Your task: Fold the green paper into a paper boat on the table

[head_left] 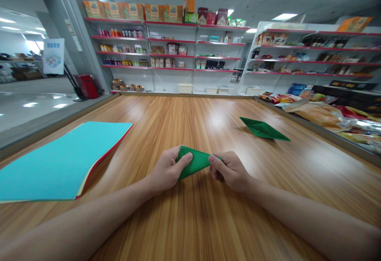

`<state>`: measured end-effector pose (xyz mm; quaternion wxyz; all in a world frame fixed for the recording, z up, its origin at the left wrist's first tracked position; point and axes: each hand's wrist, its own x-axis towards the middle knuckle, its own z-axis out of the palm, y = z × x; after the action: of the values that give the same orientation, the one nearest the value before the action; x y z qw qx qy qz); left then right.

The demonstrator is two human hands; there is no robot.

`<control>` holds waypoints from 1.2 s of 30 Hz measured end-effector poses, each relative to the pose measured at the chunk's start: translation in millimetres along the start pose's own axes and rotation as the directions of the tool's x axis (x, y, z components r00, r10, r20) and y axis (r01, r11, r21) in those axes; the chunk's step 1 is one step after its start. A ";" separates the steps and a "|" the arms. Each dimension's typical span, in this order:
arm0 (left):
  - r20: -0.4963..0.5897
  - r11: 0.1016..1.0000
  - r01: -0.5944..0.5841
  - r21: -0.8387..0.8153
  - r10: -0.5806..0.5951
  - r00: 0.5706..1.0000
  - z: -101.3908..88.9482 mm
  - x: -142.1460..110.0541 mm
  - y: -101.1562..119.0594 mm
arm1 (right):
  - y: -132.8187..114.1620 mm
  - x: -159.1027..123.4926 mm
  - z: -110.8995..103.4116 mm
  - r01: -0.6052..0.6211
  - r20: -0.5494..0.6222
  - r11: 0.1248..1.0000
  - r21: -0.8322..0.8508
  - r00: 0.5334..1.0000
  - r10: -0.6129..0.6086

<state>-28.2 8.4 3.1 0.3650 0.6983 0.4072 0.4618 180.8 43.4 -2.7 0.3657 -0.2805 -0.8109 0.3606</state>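
A left hand [168, 169] pinches the broad end of a folded green paper [196, 162] over a wood-grain surface [178, 229], right of the turquoise-topped stack [59, 158]; a right hand [232, 169] closes thumb and fingers on its narrow end. The paper tapers rightward, away from the stack, its long axis running crosswise. Farther right of the stack lies a second green fold [263, 128].

I see the left forearm [101, 213] and right forearm [300, 215], both bare, slanting inward to the green paper [196, 163]. The left hand [166, 169] grips its left end, thumb [185, 160] on top, fingers mostly hidden. At its right tip, the right hand [231, 170] pinches, thumb [216, 161] over curled fingers [216, 175].
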 end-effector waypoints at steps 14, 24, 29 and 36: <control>0.017 0.977 0.152 -0.152 -0.152 0.988 4.0 2.5 -3.3 | -0.5 0.0 -0.7 -0.174 -0.002 0.944 0.281 0.983 0.182; 0.049 0.967 0.163 -0.194 -0.157 0.986 2.5 3.8 -6.0 | 1.2 -1.0 2.4 -0.218 0.032 0.933 0.287 0.975 0.218; 0.039 0.963 0.173 -0.206 -0.168 0.985 3.5 4.0 -6.2 | 4.8 0.9 0.3 -0.276 0.030 0.897 0.345 0.958 0.284; 0.014 0.977 0.121 -0.177 -0.120 0.993 3.3 2.1 -3.5 | 6.0 0.8 -2.2 -0.207 0.099 0.945 0.254 0.977 0.187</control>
<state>-25.4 11.3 -0.3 0.4536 0.6378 0.4055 0.4722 183.2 48.4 -6.1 0.3318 -0.2958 -0.7365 0.5098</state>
